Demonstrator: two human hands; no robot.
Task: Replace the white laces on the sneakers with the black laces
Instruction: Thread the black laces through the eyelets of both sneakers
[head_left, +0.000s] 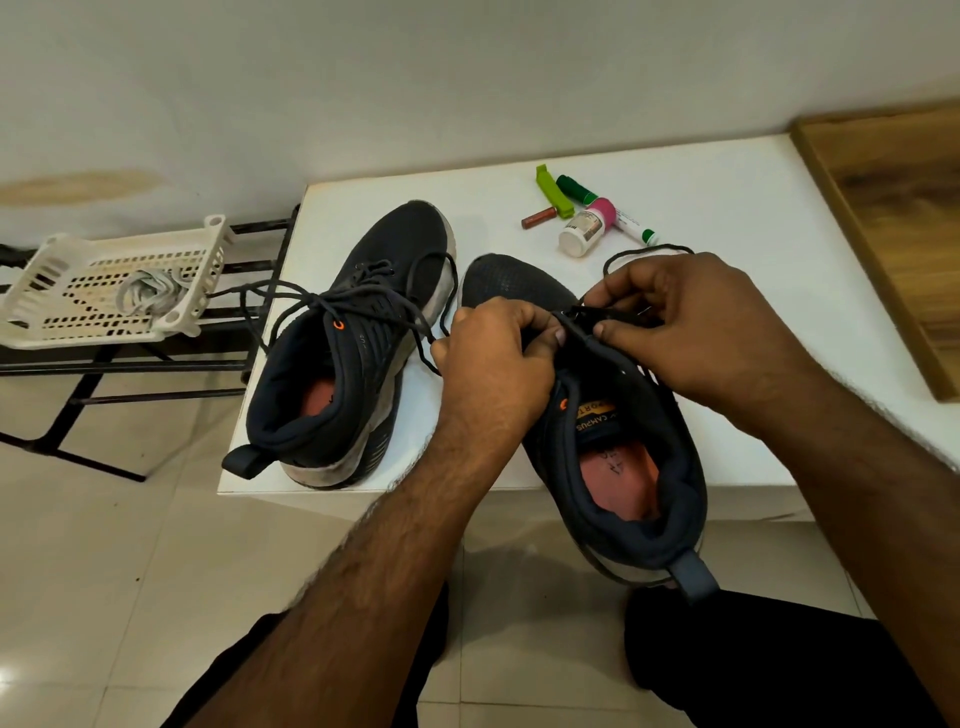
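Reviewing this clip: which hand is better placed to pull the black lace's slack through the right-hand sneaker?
Right, probably. The right hand pinches the black lace where its loose loop trails off across the table. The left hand grips the sneaker at the eyelets, steadying it.

Two sneakers (353, 338) on table (727, 171); basket (104, 280) left.

"CAMPUS" on right sneaker's tongue (597, 413)
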